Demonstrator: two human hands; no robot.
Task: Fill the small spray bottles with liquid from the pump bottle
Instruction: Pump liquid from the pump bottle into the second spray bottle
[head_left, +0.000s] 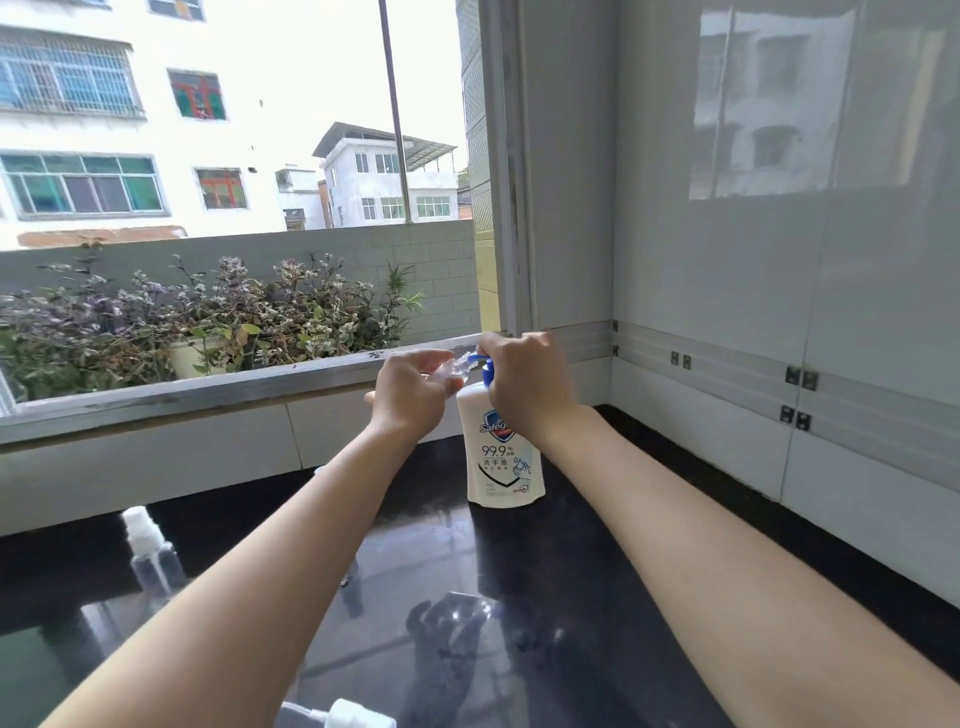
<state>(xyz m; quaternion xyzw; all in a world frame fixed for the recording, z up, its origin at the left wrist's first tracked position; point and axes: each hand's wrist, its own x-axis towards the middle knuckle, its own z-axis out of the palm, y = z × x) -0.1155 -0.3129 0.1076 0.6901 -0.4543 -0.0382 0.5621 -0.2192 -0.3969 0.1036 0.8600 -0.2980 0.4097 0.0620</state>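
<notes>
Spill likely if its mouth drifts off the spout (476, 357) — left hand (410, 388) pinches small bottle (456, 367), right hand (525, 382) clamps down on pump bottle (503, 462).

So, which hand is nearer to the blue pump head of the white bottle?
Right. The right hand is curled over the pump head; the left hand holds a small clear bottle just left of it.

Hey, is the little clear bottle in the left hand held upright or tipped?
Tipped. The left hand holds the little bottle nearly sideways, its mouth at the blue spout of the pump bottle.
</notes>
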